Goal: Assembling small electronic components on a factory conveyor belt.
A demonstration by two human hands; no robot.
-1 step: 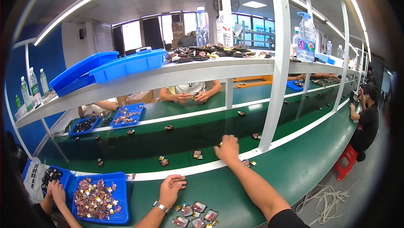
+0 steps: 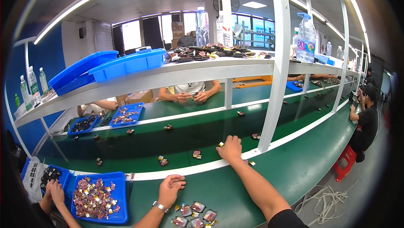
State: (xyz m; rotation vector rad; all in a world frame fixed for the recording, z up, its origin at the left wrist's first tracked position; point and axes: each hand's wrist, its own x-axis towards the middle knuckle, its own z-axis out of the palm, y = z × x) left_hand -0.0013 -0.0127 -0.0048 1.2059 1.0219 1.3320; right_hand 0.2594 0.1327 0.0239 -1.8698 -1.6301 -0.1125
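Observation:
My right hand reaches over the green conveyor belt, fingers bent down. At its thumb side a small electronic part with a yellow-and-white tab sticks out, apparently pinched; the fingertips are hidden. My left hand, a metal watch on its wrist, hovers above the bench with loosely curled, parted fingers and nothing in it. Near it on the bench lie several dark-framed parts with small boards and tabs. On the belt sit more such parts, and another lies by the white rail under my right wrist.
A blue tray heaped with small boards stands left of my left hand. Beyond it are another person's hands and a tray of black pieces. A white post rises right of my right hand. Across the belt, another person's hands handle a part.
My right hand has shifted slightly to the right, and more of the tabbed part shows beside its thumb. My left hand stays nearly in place.

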